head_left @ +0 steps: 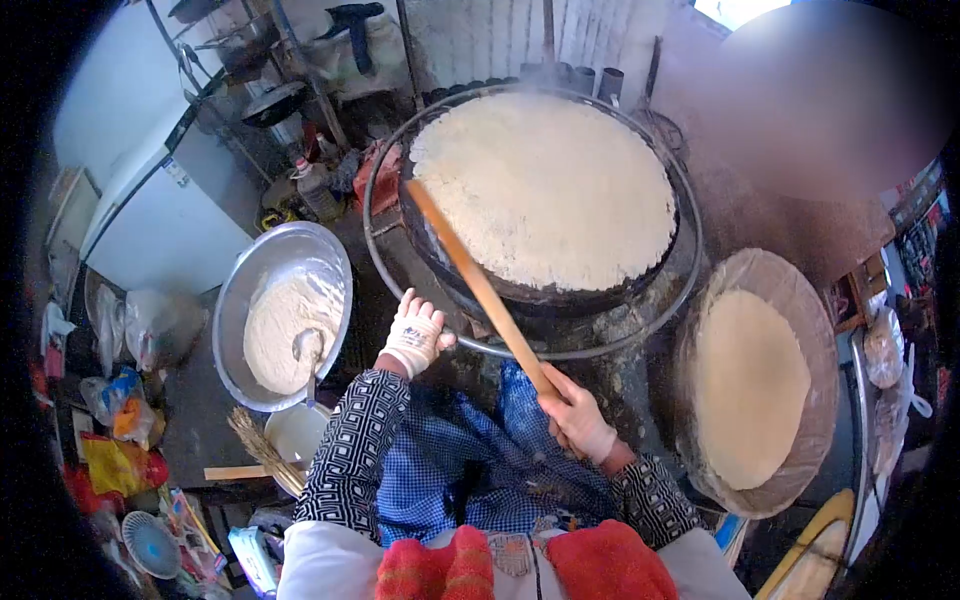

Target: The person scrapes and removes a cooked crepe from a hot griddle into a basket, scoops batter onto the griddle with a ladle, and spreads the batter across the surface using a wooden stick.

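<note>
My right hand point(580, 412), in a pale fingerless glove, is closed round the lower end of a long flat wooden spatula point(480, 285). The spatula slants up and left across a metal ring point(590, 352), its far tip near the left edge of a round griddle point(530, 295). A wide, thin pale flatbread point(545, 190) covers most of the griddle. My left hand point(415, 335), gloved the same way, rests at the ring's near left side with fingers apart. Left of it stands a metal basin point(225, 345) of pale batter or dough point(285, 330) with a ladle point(308, 345) in it.
To the right, a large lined basket point(815, 420) holds a stack of round pale flatbreads point(752, 390). A straw brush point(262, 445) lies over a small bowl point(300, 435) at lower left. A white freezer point(150, 220) and an oil bottle point(318, 190) stand further left.
</note>
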Demonstrator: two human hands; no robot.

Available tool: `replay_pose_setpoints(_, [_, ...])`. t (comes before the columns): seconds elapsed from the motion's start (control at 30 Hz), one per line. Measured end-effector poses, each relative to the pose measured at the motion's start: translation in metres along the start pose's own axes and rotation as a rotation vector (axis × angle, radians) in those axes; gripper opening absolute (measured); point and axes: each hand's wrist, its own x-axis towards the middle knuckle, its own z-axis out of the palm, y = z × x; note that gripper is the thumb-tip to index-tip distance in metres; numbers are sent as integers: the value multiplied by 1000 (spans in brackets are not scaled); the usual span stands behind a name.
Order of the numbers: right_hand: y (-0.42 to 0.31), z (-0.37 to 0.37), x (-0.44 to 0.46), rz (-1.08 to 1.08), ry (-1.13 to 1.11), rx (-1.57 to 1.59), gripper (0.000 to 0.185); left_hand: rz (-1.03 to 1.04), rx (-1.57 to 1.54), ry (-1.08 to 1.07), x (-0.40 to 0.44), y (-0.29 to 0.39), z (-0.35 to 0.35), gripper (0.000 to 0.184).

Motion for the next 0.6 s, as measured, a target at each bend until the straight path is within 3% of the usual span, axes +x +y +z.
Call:
replay_pose_setpoints(0.1, [-21, 13, -5, -6, -62, 4, 58, -44, 46, -118, 2, 38, -19, 49])
replay_pose_setpoints(0.2, [-5, 10, -13, 2, 46, 95, 58, -122, -81, -51, 2, 91, -13, 48])
replay_pose_setpoints(0.27, [10, 13, -11, -1, 33, -24, 56, -149, 9, 227, 2, 135, 20, 47])
replay_pose_setpoints(0.3, [10, 12, -13, -25, -21, -13, 55, -223, -318, -206, 16, 161, -28, 50])
replay_pose_setpoints(0.37, [6, 12, -22, 14, -79, -25, 54, 115, -394, 270, -21, 186, 11, 53])
replay_pose_setpoints(0.4, [15, -6, -35, -146, -29, -59, 54, 309, -525, 247, -39, 191, -8, 54])
replay_pose_setpoints(0.43, [25, -23, -49, -304, 28, -102, 55, 298, -561, 283, -49, 194, -38, 54])
replay_pose_setpoints(0.5, [48, -54, -81, -335, 136, -152, 55, 271, -597, 330, -51, 188, -64, 57])
replay_pose_setpoints(0.53, [44, -62, -109, -112, 142, -95, 56, 198, -622, 243, -39, 183, -78, 62])
replay_pose_setpoints(0.6, [65, -73, -151, -92, 218, -90, 58, 252, -480, 271, 16, 186, -113, 72])
